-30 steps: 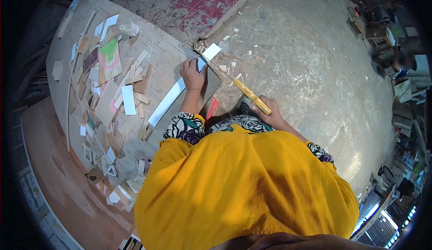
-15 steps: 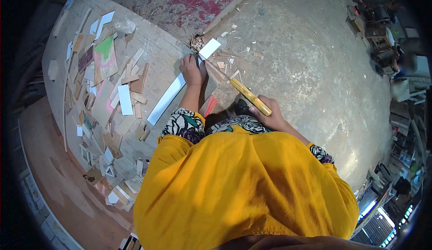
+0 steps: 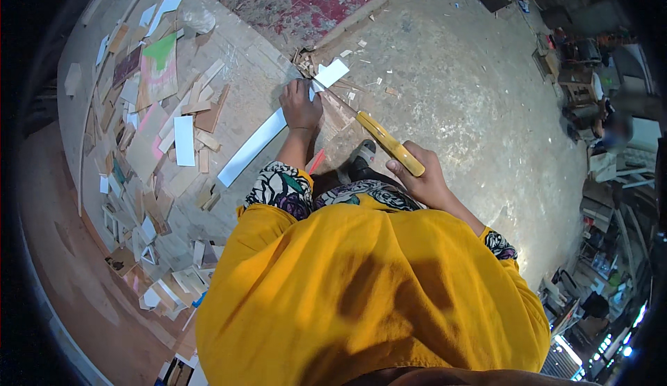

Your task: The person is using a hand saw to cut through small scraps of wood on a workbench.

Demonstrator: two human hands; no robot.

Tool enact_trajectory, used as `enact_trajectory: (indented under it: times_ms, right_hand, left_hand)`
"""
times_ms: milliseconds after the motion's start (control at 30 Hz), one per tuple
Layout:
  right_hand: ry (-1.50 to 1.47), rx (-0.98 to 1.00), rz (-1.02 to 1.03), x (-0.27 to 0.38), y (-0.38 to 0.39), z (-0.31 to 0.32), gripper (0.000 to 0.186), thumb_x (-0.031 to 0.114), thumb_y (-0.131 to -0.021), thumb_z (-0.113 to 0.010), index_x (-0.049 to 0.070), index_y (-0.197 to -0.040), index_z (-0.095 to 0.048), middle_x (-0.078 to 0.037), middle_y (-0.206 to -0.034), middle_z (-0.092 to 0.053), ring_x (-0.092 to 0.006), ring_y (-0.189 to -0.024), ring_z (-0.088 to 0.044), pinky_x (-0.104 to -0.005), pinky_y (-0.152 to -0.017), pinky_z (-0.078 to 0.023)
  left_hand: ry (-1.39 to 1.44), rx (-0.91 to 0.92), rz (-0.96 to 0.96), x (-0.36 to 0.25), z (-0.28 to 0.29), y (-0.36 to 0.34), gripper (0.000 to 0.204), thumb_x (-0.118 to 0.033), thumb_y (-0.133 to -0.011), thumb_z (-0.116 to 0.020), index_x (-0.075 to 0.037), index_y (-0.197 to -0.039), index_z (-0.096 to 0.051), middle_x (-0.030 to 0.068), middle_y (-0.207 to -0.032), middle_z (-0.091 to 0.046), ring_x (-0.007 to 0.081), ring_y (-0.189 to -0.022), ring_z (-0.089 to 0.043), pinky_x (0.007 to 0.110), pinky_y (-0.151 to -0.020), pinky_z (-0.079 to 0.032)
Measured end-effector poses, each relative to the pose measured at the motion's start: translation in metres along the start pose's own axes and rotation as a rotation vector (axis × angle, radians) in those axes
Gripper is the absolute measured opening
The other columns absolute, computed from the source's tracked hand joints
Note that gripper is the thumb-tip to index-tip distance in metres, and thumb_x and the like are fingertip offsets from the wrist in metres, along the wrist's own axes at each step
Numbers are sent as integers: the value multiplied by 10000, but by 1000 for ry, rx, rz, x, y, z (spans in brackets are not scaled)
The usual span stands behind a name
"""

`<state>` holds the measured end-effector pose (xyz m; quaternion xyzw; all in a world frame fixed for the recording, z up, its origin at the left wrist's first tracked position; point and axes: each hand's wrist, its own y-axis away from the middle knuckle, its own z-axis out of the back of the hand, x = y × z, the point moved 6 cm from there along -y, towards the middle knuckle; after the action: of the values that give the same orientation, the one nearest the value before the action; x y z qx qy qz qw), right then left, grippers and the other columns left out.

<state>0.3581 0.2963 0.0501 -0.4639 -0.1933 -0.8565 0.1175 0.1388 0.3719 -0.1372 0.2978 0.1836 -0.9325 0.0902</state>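
A long white board strip [image 3: 253, 146] lies slantwise on the work table, its far end reaching past the table's edge. My left hand [image 3: 301, 107] is closed over the strip near that edge and holds it down. In my right hand [image 3: 425, 177] is the yellow handle [image 3: 382, 138] of a handsaw. Its thin blade [image 3: 338, 101] points away to the left and meets the strip just beyond my left fingers. The strip's white end piece [image 3: 331, 74] sticks out on the far side of the blade. How deep the blade sits cannot be made out.
Wood offcuts [image 3: 205, 118] and white pieces [image 3: 184, 141] litter the table [image 3: 236, 59] on the left. Small scraps lie on the concrete floor [image 3: 472, 108] beyond the table edge. My shoe [image 3: 363, 153] shows below the saw. Piled furniture and clutter [image 3: 580, 84] line the right side.
The saw handle and my right hand have shifted slightly to the right. My left hand stays on the strip. The view has turned a little, and more of my shoe shows.
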Motion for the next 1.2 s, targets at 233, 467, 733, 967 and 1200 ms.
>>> enact_trajectory:
  times_ms: [233, 467, 733, 967, 1200]
  right_hand:
    - [105, -6, 15, 6, -6, 0, 232, 205, -831, -658, 4, -806, -544, -146, -652, -517, -290, -559, -510, -350, -528, -395]
    - [144, 34, 12, 9, -14, -2, 215, 184, -832, -655, -4, -815, -553, -142, -638, -515, -272, -543, -501, -343, -517, -391]
    - [34, 45, -158, 23, -29, -1, 237, 204, -864, -638, -21, -837, -567, -29, -642, -482, -104, -619, -423, -273, -558, -374]
    - [52, 67, -130, 23, -29, -6, 240, 191, -842, -648, -29, -815, -558, -136, -629, -517, -199, -549, -478, -339, -529, -390]
    - [84, 18, -59, 10, -23, -7, 254, 181, -837, -650, -11, -737, -517, -137, -593, -489, -214, -501, -441, -341, -497, -368]
  left_hand:
    - [-16, 15, 45, 1, -1, -2, 370, -172, -647, -697, -93, -985, -569, 79, -978, -531, 282, -975, -505, 415, -848, -404]
    - [4, 47, 61, -1, 0, -3, 378, -214, -675, -700, -86, -1007, -574, 85, -1015, -533, 305, -987, -491, 423, -851, -406]
    - [22, 52, 67, -1, 0, -2, 361, -210, -668, -702, -92, -984, -572, 77, -1005, -534, 274, -1001, -491, 416, -849, -389]
    - [-11, 54, 72, 1, -3, -3, 378, -224, -666, -711, -88, -989, -571, 81, -1007, -534, 279, -1000, -491, 422, -845, -390]
    - [-6, 21, 30, 2, -5, -1, 366, -218, -657, -716, -82, -962, -567, 85, -995, -525, 281, -980, -494, 417, -830, -399]
